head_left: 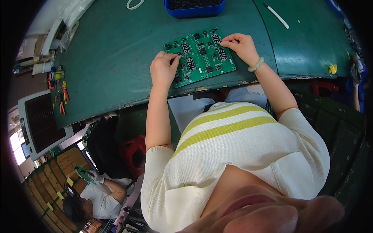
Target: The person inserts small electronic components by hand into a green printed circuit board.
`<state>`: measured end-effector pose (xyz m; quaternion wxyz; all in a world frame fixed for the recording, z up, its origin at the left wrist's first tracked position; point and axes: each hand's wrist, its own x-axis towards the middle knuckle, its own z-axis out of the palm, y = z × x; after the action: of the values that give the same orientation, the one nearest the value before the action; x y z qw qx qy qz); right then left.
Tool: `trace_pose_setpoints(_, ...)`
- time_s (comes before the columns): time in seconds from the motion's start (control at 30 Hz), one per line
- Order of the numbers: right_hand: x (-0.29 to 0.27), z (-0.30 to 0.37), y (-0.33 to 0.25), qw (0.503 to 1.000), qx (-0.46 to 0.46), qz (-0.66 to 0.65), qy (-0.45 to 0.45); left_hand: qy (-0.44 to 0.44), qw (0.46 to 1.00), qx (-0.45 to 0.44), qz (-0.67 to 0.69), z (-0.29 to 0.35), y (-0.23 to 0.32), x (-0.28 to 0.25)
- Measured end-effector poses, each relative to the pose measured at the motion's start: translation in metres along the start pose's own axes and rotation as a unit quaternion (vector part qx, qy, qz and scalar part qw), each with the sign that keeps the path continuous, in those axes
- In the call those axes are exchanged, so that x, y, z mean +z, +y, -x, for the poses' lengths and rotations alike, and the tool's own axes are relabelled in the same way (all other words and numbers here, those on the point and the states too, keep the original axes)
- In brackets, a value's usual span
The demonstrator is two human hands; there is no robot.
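A green circuit board panel (pixel 197 59) lies on the green tabletop near its front edge. It carries several dark digit displays (pixel 190 63) and small black parts. My left hand (pixel 162 70) is over the board's left side, thumb and forefinger pinched together beside a display. At the upper right edge, my right hand (pixel 243 47) has thumb and forefinger closed next to another display (pixel 216 39). Whatever sits between the fingertips of either hand is too small to make out. A pale bead bracelet (pixel 256 65) circles my right wrist.
Beyond the board stands a blue bin (pixel 194 11) of small black parts. A white pen-like tool (pixel 276 15) lies at far right, pliers (pixel 65 92) at the left edge. A co-worker (pixel 99 200) in white gloves holds a green board at lower left, near a red stool (pixel 134 155).
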<state>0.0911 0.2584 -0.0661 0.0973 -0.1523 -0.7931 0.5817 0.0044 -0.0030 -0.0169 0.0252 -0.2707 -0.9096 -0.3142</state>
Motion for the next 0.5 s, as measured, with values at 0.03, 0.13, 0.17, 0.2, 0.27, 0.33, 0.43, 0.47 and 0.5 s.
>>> trace_pose_setpoints(0.03, -0.001, 0.001, -0.002, 1.0, -0.011, 0.02, -0.008, 0.001, 1.0, 0.006, -0.002, 0.001, -0.001, 0.0)
trace_pose_setpoints(0.13, -0.002, 0.002, -0.012, 0.999, -0.01, 0.033, -0.037, -0.009, 1.0, 0.016, -0.008, 0.002, -0.008, 0.0)
trace_pose_setpoints(0.17, -0.002, 0.002, -0.013, 0.999, -0.01, 0.033, -0.039, -0.008, 1.0, 0.014, -0.009, 0.001, -0.009, -0.001)
trace_pose_setpoints(0.2, -0.002, 0.003, -0.013, 0.998, -0.018, 0.047, -0.036, -0.013, 0.999, 0.024, -0.018, 0.0, -0.008, -0.002)
trace_pose_setpoints(0.27, -0.004, 0.004, -0.015, 0.997, -0.025, 0.059, -0.038, -0.017, 0.999, 0.03, -0.029, 0.0, -0.006, -0.003)
trace_pose_setpoints(0.33, -0.005, 0.004, -0.019, 0.995, -0.039, 0.091, -0.022, -0.01, 0.999, 0.036, -0.023, -0.001, -0.005, -0.002)
trace_pose_setpoints(0.43, -0.002, 0.004, -0.028, 0.991, -0.028, 0.132, -0.019, -0.014, 1.0, 0.011, 0.008, -0.001, -0.007, -0.001)
trace_pose_setpoints(0.47, -0.001, 0.006, -0.033, 0.991, -0.029, 0.132, -0.02, -0.013, 1.0, 0.01, 0.007, 0.0, -0.011, 0.001)
trace_pose_setpoints(0.5, -0.001, 0.007, -0.038, 0.988, -0.036, 0.148, -0.015, 0.022, 0.994, -0.028, 0.1, 0.002, -0.016, 0.004)
